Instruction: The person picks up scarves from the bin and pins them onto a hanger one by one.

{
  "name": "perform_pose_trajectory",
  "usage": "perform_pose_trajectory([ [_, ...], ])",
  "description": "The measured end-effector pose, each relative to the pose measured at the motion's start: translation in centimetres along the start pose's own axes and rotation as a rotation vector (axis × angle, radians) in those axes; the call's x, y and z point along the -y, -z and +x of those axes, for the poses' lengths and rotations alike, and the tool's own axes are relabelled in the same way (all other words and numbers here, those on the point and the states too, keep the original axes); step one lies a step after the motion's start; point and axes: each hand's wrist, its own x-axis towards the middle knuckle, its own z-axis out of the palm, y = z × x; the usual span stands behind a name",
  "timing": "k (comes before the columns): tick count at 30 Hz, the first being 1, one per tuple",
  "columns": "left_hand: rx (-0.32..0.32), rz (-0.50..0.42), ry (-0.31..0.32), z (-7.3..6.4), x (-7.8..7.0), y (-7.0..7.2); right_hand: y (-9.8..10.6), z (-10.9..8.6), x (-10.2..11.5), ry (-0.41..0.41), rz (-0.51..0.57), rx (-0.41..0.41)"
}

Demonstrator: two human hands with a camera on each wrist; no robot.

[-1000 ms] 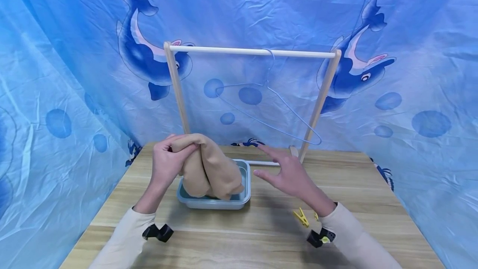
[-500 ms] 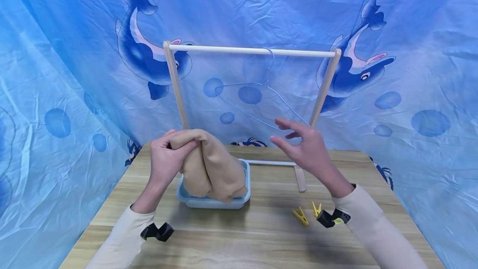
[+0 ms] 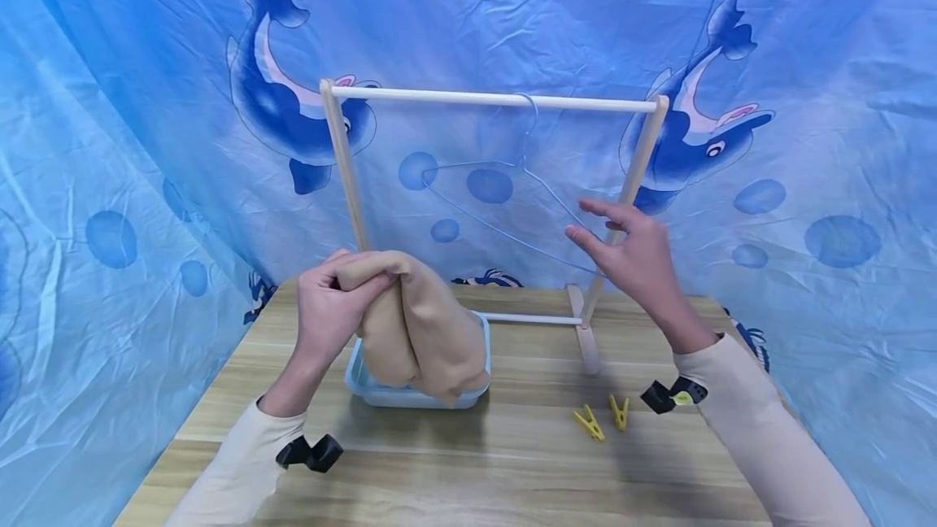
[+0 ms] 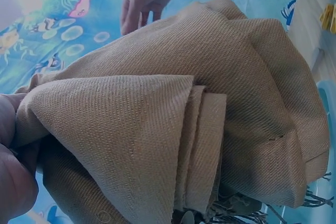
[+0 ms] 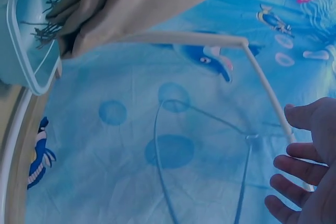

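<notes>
A folded tan scarf point(image 3: 439, 340) of twill weave hangs from my left hand point(image 3: 329, 307), which grips it at its upper left, thumb on top. Its lower folds overlap a light blue plastic tub point(image 3: 410, 398); in the right wrist view, dark fringe strands point(image 5: 48, 34) stick out over the tub's rim. My right hand point(image 3: 637, 254) is raised with fingers spread and holds nothing. It overlaps the right corner of a light blue wire hanger point(image 3: 505, 236) in the head view. The hanger hooks over the white bar point(image 3: 439, 97) of a wooden rack.
Two yellow clothespins point(image 3: 589, 424) lie on the wooden table point(image 3: 512, 470) right of the tub. The rack's right post point(image 3: 638, 157) and foot point(image 3: 587, 348) stand behind them. A blue curtain point(image 3: 827, 104) with dolphins hangs around the table.
My right hand has moved up and to the right, away from the scarf, uncovering the rack's foot and the clothespins. My left hand stays nearly still; the scarf has swung slightly right.
</notes>
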Motion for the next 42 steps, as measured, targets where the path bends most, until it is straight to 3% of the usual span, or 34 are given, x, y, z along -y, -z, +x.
perform_pose_trajectory([
  [12,0.012,-0.029,-0.024,0.6,-1.1,-0.7,-0.8,0.9,-2.1,-0.163,0.006,0.082],
  [22,0.030,-0.051,-0.047,0.7,-1.8,-1.6,-1.2,1.4,-3.1,-0.174,-0.019,0.135],
  [30,0.058,-0.052,-0.073,0.6,-1.9,-1.9,-1.1,1.5,-3.5,-0.152,-0.009,0.075],
  [42,0.051,-0.051,-0.077,0.4,-1.4,-1.9,-0.7,2.1,-3.3,-0.160,-0.021,-0.010],
])
